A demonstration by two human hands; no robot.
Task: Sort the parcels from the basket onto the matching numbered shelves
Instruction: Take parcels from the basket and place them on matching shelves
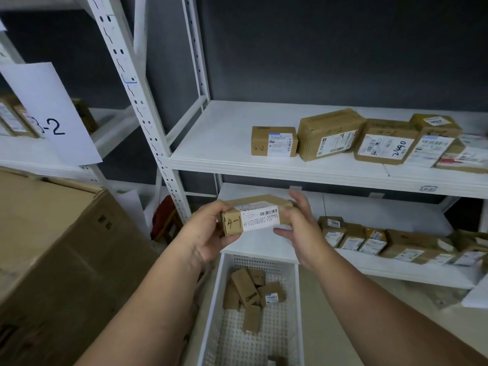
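Note:
Both hands hold a small brown parcel (257,216) with "4-1" written on it and a white label, above the basket. My left hand (208,233) grips its left end; my right hand (299,228) grips its right end, fingers over the top and thumb underneath. Below stands the white perforated basket (297,313) with several small brown parcels (250,289) in it. The upper shelf (224,143) carries parcels marked "4-2" (274,141), and a small tag (428,188) sits on its front edge. The lower shelf (264,247) holds a row of several parcels (369,240).
A large cardboard box (66,260) fills the left side. Behind it a rack carries a paper sign "3-2" (52,120) with parcels behind. A white perforated upright (148,114) stands between the racks. A red object (163,215) lies on the floor by its foot.

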